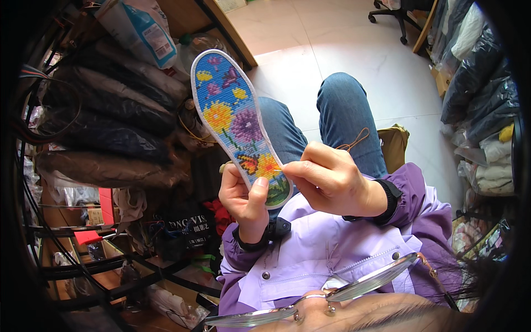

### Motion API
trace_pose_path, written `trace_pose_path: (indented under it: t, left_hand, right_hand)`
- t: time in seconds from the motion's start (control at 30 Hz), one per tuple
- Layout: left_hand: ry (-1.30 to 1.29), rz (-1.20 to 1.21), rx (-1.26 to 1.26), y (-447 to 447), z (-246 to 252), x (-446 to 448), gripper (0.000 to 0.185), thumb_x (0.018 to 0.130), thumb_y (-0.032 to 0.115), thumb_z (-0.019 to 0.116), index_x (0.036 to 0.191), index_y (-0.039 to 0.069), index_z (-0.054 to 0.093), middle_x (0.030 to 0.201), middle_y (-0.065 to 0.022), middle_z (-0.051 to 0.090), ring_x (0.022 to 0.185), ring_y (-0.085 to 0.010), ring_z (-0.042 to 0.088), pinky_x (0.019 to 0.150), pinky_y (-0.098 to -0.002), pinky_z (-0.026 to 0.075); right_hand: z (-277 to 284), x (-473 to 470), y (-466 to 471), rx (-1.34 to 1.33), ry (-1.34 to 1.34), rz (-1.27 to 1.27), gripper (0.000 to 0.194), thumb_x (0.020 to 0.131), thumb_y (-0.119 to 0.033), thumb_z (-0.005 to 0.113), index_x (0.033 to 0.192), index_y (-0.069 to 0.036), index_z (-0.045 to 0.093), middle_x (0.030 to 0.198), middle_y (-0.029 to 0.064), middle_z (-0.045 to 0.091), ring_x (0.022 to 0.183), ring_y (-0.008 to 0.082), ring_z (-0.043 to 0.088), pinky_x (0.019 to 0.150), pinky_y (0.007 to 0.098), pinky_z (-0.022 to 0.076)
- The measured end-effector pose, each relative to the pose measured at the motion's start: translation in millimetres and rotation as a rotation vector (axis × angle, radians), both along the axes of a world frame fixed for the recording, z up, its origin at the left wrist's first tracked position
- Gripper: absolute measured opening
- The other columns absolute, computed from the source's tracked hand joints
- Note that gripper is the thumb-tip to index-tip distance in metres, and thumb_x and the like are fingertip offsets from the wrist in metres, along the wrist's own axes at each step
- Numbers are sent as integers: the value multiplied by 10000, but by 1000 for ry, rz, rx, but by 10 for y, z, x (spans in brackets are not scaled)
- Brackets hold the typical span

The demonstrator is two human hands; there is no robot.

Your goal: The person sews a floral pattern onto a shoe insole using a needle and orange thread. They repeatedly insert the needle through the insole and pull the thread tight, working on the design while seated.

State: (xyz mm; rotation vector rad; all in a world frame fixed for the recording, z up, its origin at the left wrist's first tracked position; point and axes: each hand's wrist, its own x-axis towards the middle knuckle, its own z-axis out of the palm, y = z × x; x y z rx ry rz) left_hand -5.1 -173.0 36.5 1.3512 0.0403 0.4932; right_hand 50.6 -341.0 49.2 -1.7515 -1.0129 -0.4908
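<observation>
A shoe insole [232,120] with a cross-stitch pattern of flowers and butterflies and a white edge is held up over my lap. My left hand [247,197] grips its heel end, the thumb lying on the patterned face and the fingers behind. My right hand [332,180] pinches a thin needle [278,170] at the insole's right edge, its tip over the yellow-orange flower. Behind the right hand, a loop of orange thread [359,139] stands out above my jeans. The back of the insole is hidden.
Clothes in plastic bags [112,112] are piled at the left, above a black wire rack [95,265]. More bagged garments [477,91] stack up at the right. A wheeled chair base [396,18] stands on the tiled floor [286,37] at the far side.
</observation>
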Motion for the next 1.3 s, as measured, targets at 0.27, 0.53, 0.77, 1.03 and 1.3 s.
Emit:
trace_pose_path:
  t: [0.27, 0.53, 0.77, 1.03, 1.3]
  left_hand:
    - [-5, 17, 39, -23, 18, -28, 191, 814, 55, 616, 975, -16, 543, 952, -93, 661, 806, -100, 607, 821, -254, 501]
    - [2, 34, 111, -31, 20, -64, 193, 820, 21, 639, 970, -4, 520, 956, -101, 668, 810, -88, 617, 807, -238, 498]
    - [-244, 97, 651, -15, -64, 42, 178, 788, -26, 698, 886, -3, 551, 746, -74, 662, 609, -76, 599, 557, -223, 466]
    - [-68, 37, 125, 1, -83, -22, 159, 849, 1, 683, 944, -18, 558, 905, -71, 684, 758, -74, 615, 706, -215, 503]
    - [-102, -126, -59, -8, -132, 10, 197, 881, 9, 673, 1026, -5, 541, 1010, -84, 673, 883, -92, 623, 831, -246, 495]
  right_hand:
    - [5, 4, -4, -17, -7, -3, 202, 754, 36, 699, 932, -11, 618, 758, 84, 460, 577, 238, 527, 460, 356, 427]
    - [43, 9, 1, -49, 9, 9, 190, 746, 46, 697, 910, -14, 620, 745, 89, 450, 583, 254, 522, 487, 362, 430]
    - [87, 0, 1, -200, -19, 9, 177, 694, 50, 645, 838, 0, 557, 773, 117, 464, 615, 289, 534, 528, 383, 454]
    - [73, 138, -61, 8, 330, 201, 225, 829, -87, 763, 932, -3, 582, 815, 99, 554, 668, 251, 604, 570, 327, 488]
    - [-183, 292, 10, 395, 1289, 505, 260, 959, -264, 688, 878, -24, 629, 770, 14, 605, 668, 95, 554, 631, 236, 472]
